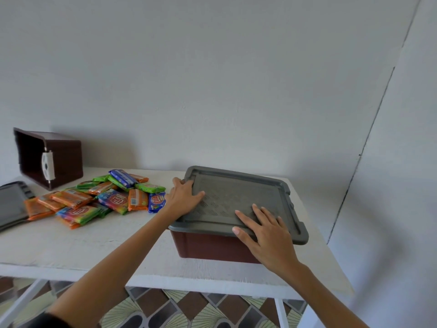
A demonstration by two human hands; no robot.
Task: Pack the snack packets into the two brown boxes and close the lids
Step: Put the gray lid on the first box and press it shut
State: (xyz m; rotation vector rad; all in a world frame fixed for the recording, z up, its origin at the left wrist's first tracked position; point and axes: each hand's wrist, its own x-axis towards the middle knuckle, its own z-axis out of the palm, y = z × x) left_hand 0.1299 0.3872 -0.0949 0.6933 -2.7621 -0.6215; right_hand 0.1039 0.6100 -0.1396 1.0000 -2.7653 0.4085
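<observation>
A brown box [212, 247] stands on the right half of the white table [94, 247] with a grey lid [248, 185] lying on top of it. My left hand [183, 197] presses flat on the lid's left edge, fingers straight. My right hand [267, 230] presses flat on the lid's near right part. A heap of several snack packets [99, 197], orange, green, blue and rainbow-coloured, lies at the table's middle left. The second brown box [61, 159] lies tipped on its side at the back left, opening facing left, with a white latch on its rim.
Another grey lid [11, 204] lies flat at the table's far left edge. A white wall runs behind the table and close on the right. Patterned floor tiles [189, 311] show below the table's front edge.
</observation>
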